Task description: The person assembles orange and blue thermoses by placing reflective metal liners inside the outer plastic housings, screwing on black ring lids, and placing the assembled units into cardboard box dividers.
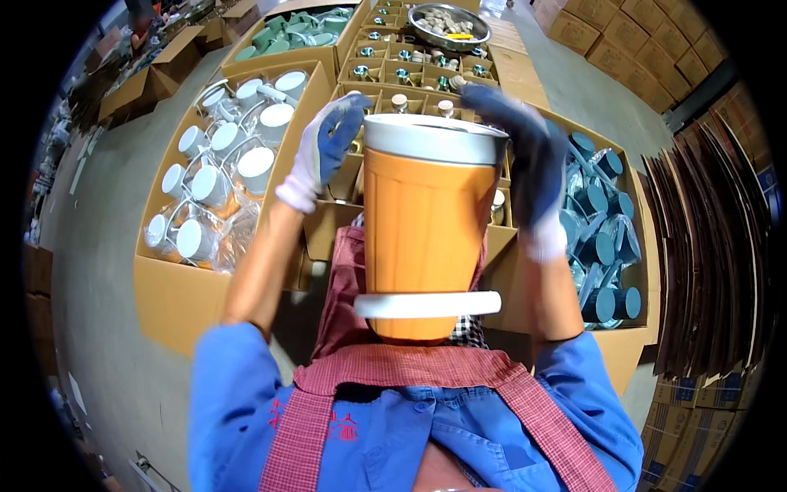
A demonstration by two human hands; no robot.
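Observation:
A large orange tumbler (426, 217) with a pale white-grey rim hangs upright in front of my apron. A white bar (426, 305), apparently its handle, crosses it low down. My right hand (529, 152), in a dark blue and white glove, lies along the tumbler's right side by the rim, slightly blurred, and seems to hold it. My left hand (328, 143), gloved alike, is beside the rim on the left, its fingers curved with a gap inside them. I see no clear contact between it and the tumbler. The tumbler's far side is hidden.
At left, an open carton (176, 283) holds white-lidded tumblers in plastic. Teal tumblers (598, 246) fill a carton at right. Ahead is a divided carton (418, 94) of bottle-like items, with a metal bowl (449, 29) of small pale pieces. Cardboard sheets (709, 246) stand at far right.

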